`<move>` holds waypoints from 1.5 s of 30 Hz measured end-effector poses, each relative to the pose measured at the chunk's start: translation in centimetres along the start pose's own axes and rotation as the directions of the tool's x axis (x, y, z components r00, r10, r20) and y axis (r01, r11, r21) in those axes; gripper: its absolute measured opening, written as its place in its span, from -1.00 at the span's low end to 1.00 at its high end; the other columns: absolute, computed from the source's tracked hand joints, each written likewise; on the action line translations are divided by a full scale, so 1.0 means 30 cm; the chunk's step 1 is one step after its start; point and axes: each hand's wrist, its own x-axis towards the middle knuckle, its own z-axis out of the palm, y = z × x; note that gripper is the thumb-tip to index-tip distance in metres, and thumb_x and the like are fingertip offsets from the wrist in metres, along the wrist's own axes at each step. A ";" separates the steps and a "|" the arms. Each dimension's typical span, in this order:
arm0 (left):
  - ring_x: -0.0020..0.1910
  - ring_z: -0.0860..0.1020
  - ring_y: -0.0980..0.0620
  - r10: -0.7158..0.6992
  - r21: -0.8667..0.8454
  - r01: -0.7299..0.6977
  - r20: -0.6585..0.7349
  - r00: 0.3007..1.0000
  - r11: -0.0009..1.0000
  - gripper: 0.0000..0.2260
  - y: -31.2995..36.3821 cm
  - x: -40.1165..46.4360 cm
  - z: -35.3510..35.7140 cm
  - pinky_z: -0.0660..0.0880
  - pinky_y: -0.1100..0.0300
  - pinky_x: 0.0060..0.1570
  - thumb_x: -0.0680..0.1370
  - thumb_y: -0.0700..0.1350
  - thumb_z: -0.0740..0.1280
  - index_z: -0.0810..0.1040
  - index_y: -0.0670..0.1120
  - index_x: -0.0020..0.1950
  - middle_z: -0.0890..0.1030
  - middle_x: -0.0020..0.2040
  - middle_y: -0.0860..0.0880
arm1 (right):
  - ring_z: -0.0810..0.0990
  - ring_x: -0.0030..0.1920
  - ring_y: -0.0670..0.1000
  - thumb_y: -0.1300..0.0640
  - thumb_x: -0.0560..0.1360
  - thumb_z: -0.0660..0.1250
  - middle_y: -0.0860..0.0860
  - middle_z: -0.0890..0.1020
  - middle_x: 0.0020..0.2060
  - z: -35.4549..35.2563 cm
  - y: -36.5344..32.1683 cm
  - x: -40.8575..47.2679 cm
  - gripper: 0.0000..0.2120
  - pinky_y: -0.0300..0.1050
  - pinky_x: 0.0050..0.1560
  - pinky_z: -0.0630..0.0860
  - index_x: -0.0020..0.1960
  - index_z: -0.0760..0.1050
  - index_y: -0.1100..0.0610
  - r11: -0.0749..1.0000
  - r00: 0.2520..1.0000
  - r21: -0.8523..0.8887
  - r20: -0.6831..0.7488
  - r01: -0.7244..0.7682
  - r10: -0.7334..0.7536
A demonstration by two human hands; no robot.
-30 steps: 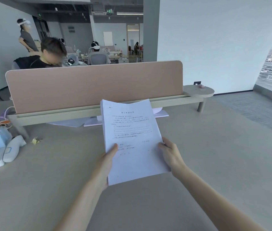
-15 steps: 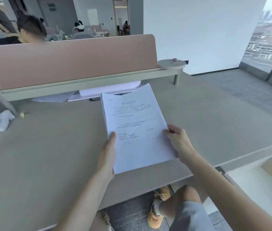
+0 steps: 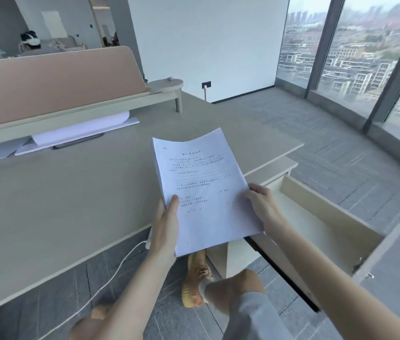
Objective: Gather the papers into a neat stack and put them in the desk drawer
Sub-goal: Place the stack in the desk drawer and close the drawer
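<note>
A squared-up stack of white printed papers (image 3: pixel 203 182) hangs in the air over the desk's front edge, held on both sides. My left hand (image 3: pixel 165 224) grips its lower left edge, thumb on top. My right hand (image 3: pixel 264 204) grips its right edge. To the right of the stack stands the pulled-out desk drawer (image 3: pixel 329 217), pale beige wood; the part of its inside that shows holds nothing. The stack's lower right corner hides the drawer's near left corner.
The grey desk (image 3: pixel 59 197) carries more white sheets (image 3: pixel 81 131) under the pink divider (image 3: pixel 54 79) at the back. A white cable (image 3: pixel 110 273) runs across the floor under the desk. My knee and yellow shoe (image 3: pixel 196 278) are below the papers. Windows stand at the right.
My view has swung right and down, bringing the open drawer into sight. The stack, held in both hands, has moved from over the desk toward its front right edge, closer to the drawer.
</note>
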 end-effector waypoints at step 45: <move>0.06 0.61 -0.13 -0.032 0.688 -0.550 0.637 0.770 0.473 -0.72 -0.602 0.092 0.793 0.51 0.06 0.09 0.61 -0.07 0.23 0.60 -0.17 0.20 0.67 0.07 -0.14 | 0.56 -0.17 0.01 0.31 0.50 0.23 0.02 0.66 -0.04 -0.800 0.490 0.431 -0.65 -0.24 -0.34 0.34 0.18 0.64 0.08 0.683 0.981 -0.716 -0.012 -0.143 0.192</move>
